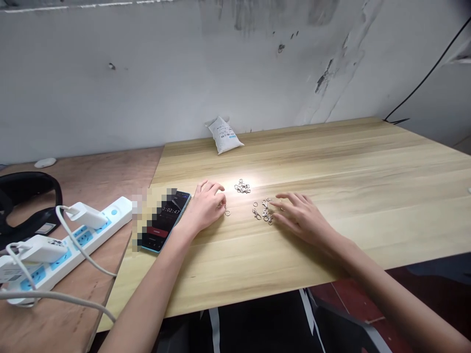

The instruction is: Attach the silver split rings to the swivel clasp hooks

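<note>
My left hand rests on the table with its fingers loosely bent and the tips apart; nothing shows between them. Beside its thumb side lies a small metal ring, and more metal is partly hidden against the hand. My right hand is spread, fingertips at the edge of a loose group of silver swivel clasps. One clasp and a single key ring lie just left of that group. Farther back, between the hands, sits a small heap of clasps with rings.
A phone showing a running timer lies left of my left forearm. A white packet stands near the wall. On the brown table at left are a power strip with chargers and cables, a black strap-like object and a white disc.
</note>
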`<state>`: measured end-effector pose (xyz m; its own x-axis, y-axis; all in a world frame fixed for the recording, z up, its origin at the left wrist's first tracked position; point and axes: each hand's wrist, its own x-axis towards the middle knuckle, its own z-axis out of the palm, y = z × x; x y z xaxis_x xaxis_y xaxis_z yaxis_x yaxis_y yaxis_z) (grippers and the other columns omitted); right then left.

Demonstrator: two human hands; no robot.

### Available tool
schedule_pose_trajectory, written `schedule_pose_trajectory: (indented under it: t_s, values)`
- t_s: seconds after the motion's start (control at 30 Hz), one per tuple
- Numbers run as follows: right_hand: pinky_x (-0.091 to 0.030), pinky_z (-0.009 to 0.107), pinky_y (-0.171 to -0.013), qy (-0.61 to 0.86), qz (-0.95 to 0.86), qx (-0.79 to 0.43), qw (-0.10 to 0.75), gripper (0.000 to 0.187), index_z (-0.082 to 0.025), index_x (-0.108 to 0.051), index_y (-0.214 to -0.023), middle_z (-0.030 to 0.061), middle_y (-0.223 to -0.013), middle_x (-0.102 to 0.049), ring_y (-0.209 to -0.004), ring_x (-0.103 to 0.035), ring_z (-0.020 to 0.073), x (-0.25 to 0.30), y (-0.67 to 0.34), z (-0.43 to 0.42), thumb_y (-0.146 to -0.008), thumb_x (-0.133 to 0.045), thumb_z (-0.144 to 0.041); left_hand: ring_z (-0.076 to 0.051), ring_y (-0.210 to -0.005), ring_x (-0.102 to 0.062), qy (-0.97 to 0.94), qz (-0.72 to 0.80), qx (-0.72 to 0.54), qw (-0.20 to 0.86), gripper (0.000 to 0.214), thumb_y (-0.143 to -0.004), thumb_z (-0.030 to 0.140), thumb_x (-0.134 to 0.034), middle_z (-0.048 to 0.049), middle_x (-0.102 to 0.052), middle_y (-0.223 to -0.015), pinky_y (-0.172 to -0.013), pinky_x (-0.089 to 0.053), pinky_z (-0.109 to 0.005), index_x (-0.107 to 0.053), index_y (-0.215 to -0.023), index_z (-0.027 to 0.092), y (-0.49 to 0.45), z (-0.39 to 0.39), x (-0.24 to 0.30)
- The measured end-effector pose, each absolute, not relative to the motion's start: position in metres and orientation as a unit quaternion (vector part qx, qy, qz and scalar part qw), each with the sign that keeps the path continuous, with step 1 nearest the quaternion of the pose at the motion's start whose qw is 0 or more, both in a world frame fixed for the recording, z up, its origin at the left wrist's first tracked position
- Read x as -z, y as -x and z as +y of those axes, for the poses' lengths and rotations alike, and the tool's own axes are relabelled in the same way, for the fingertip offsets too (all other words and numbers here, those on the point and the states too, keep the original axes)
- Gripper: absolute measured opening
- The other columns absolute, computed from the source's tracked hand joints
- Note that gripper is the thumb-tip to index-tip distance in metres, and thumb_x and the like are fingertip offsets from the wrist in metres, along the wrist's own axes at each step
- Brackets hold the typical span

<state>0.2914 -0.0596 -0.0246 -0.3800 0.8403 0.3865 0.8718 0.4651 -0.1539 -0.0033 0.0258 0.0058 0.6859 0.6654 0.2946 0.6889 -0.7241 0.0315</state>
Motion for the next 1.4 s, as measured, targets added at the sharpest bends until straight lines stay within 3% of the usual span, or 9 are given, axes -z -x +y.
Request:
schedule_pose_trajectory:
  t_s: [0.17,0.33,0.53,0.77,1.0,1.13,1.4]
  values:
    - [-0.036,0.05,-0.106,0.513,-0.848,0.039,0.131,0.04,-0.027,-0.055,-0.134,0.0131,-0.143,-0.047,-0.129,-0.047,0.0294,0.022,-0.269,-0.057,-0.101,-0.039,-0.043,-0.024,-0.113,-0.056,0.911,-0.387,0.142,0.012,0.013,-0.085,0.016,-0.055,-0.0071,-0.065,-0.114,-0.114,-0.029,-0.051,-0.067,-0.079,0.021,0.004,0.025,-0.011]
    - [-0.03,0.052,-0.111,0.505,-0.855,0.05,0.106,0.043,-0.028,-0.054,-0.134,0.0147,-0.146,-0.044,-0.136,-0.041,0.0291,0.025,-0.262,-0.051,-0.102,-0.034,-0.047,-0.025,-0.112,-0.056,0.909,-0.385,0.159,0.003,0.014,-0.087,0.018,-0.054,-0.0067,-0.065,-0.112,-0.113,-0.029,-0.051,-0.066,-0.08,0.02,0.007,0.026,-0.012]
    - [-0.029,0.055,-0.112,0.473,-0.872,0.046,0.114,0.043,-0.028,-0.057,-0.129,0.0133,-0.145,-0.047,-0.139,-0.037,0.031,0.021,-0.237,-0.037,-0.101,-0.034,-0.05,-0.024,-0.109,-0.056,0.904,-0.396,0.163,0.009,0.013,-0.086,0.017,-0.054,-0.0063,-0.066,-0.111,-0.112,-0.029,-0.05,-0.066,-0.081,0.02,0.01,0.029,-0.011]
    - [-0.029,0.052,-0.114,0.416,-0.896,0.012,0.156,0.045,-0.027,-0.052,-0.136,0.0127,-0.146,-0.046,-0.138,-0.038,0.0288,0.013,-0.202,-0.028,-0.101,-0.037,-0.05,-0.025,-0.108,-0.057,0.903,-0.403,0.147,0.005,0.015,-0.087,0.017,-0.054,-0.0073,-0.065,-0.109,-0.111,-0.031,-0.051,-0.067,-0.081,0.02,0.015,0.034,-0.004]
    - [-0.044,0.046,-0.094,0.516,-0.82,-0.002,0.247,0.029,-0.022,-0.063,-0.121,0.0121,-0.122,-0.061,-0.113,-0.056,0.0269,0.017,-0.24,-0.004,-0.099,-0.046,-0.031,-0.024,-0.106,-0.057,0.906,-0.405,0.122,-0.01,0.018,-0.088,0.016,-0.051,-0.0072,-0.065,-0.104,-0.109,-0.032,-0.049,-0.067,-0.081,0.02,0.012,0.031,-0.007]
    - [-0.043,0.045,-0.091,0.529,-0.811,0.017,0.25,0.023,-0.021,-0.068,-0.11,0.0099,-0.11,-0.065,-0.103,-0.058,0.026,0.024,-0.244,0.012,-0.095,-0.054,-0.033,-0.024,-0.103,-0.057,0.906,-0.405,0.119,-0.021,0.018,-0.088,0.015,-0.049,-0.0069,-0.065,-0.101,-0.106,-0.034,-0.047,-0.065,-0.082,0.02,0.011,0.03,-0.006]
    - [-0.039,0.042,-0.091,0.525,-0.816,0.057,0.234,0.02,-0.023,-0.074,-0.097,0.008,-0.106,-0.067,-0.101,-0.056,0.0247,0.025,-0.221,0.031,-0.093,-0.059,-0.036,-0.023,-0.102,-0.057,0.907,-0.399,0.129,-0.03,0.021,-0.091,0.018,-0.047,-0.0054,-0.067,-0.099,-0.104,-0.035,-0.045,-0.066,-0.082,0.02,0.011,0.032,-0.003]
